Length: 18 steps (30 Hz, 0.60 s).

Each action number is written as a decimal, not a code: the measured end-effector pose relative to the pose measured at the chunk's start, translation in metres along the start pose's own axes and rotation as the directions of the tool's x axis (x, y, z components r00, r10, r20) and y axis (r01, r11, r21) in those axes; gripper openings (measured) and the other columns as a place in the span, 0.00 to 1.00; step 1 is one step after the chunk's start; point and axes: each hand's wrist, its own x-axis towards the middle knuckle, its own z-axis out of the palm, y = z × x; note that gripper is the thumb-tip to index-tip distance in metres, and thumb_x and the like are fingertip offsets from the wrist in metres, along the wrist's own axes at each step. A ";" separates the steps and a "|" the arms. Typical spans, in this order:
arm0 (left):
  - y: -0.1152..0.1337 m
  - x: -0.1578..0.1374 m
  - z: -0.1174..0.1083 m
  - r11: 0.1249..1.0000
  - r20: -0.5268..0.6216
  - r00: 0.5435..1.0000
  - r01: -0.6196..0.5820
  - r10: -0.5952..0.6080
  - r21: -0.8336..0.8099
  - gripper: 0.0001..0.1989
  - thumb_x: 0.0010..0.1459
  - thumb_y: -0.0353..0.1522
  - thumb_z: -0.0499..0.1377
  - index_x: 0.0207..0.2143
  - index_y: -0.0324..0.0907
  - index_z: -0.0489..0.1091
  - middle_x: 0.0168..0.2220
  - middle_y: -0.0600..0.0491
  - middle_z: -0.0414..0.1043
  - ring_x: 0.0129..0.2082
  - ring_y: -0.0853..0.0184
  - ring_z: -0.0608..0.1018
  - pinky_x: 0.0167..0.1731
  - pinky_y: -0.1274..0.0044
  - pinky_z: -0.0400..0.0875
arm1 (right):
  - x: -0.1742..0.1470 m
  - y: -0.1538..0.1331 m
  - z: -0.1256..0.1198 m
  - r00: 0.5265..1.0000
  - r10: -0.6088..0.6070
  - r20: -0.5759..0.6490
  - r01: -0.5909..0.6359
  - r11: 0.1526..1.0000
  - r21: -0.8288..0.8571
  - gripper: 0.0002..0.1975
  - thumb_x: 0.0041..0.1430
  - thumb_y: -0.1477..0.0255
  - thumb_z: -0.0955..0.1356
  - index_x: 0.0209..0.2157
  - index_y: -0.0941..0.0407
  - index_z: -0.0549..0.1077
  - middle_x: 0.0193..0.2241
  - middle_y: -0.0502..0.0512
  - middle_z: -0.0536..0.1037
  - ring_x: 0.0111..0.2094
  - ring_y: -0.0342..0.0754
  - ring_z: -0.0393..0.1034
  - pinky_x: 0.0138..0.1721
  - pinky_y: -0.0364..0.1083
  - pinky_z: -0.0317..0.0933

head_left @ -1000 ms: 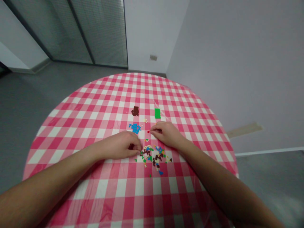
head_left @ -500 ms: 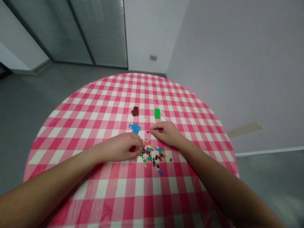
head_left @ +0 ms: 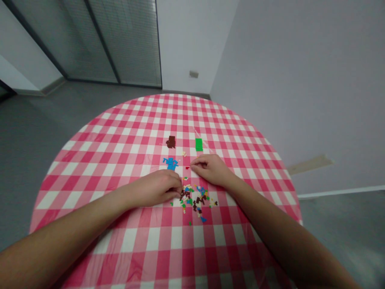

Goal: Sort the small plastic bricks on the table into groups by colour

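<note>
At the left edge of a loose scatter of small multicoloured building bricks is my left hand, its fingertips pinched together; anything between them is too small to make out. My right hand rests farther up the table, thumb and fingers closed beside a tiny red brick. Whether the fingertips touch that red piece or hold another I cannot tell. Just beyond my left hand lies a small pile of blue bricks. A dark brown group of bricks and a green block of bricks lie farther away.
A red-and-white checked tablecloth covers the round table. Some cream pieces lie between the brown and green groups. A plain wall rises to the right, and a glass partition stands behind at the left.
The fingers of my left hand have drawn closer together at the edge of the scattered bricks. My right hand stays almost still beside the red brick.
</note>
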 end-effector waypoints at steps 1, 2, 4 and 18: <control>0.000 0.000 0.000 1.000 -0.009 1.000 0.011 -0.011 -0.002 0.08 0.64 0.27 0.55 0.34 0.40 0.74 0.35 0.50 0.77 0.38 0.65 0.77 0.42 0.74 0.69 | 0.000 0.000 0.000 1.000 -0.002 -0.003 0.002 1.000 0.000 0.08 0.60 0.72 0.68 0.34 0.58 0.81 0.26 0.52 0.79 0.26 0.42 0.68 0.30 0.42 0.57; 0.000 0.000 -0.001 1.000 -0.026 0.999 0.028 -0.028 -0.011 0.08 0.65 0.28 0.55 0.35 0.40 0.74 0.36 0.50 0.77 0.38 0.65 0.77 0.42 0.73 0.69 | -0.001 0.000 -0.001 1.000 -0.007 -0.012 0.007 1.000 0.002 0.08 0.61 0.72 0.68 0.35 0.58 0.81 0.26 0.52 0.79 0.27 0.42 0.69 0.30 0.42 0.58; 0.001 -0.001 -0.002 0.995 -0.092 0.992 0.076 -0.082 -0.065 0.09 0.67 0.31 0.54 0.36 0.41 0.73 0.38 0.50 0.77 0.39 0.65 0.77 0.42 0.73 0.70 | -0.003 -0.003 -0.002 0.997 -0.052 -0.061 0.053 0.999 0.004 0.09 0.61 0.71 0.67 0.35 0.58 0.81 0.28 0.53 0.80 0.28 0.43 0.70 0.31 0.43 0.60; 0.001 0.006 -0.001 0.783 -0.347 0.849 0.117 -0.399 -0.611 0.11 0.60 0.37 0.58 0.31 0.41 0.76 0.31 0.52 0.79 0.32 0.68 0.77 0.38 0.74 0.71 | -0.018 -0.035 0.004 0.767 -0.559 -0.315 0.509 0.829 -0.232 0.09 0.67 0.69 0.67 0.36 0.56 0.80 0.23 0.51 0.80 0.23 0.41 0.68 0.26 0.41 0.59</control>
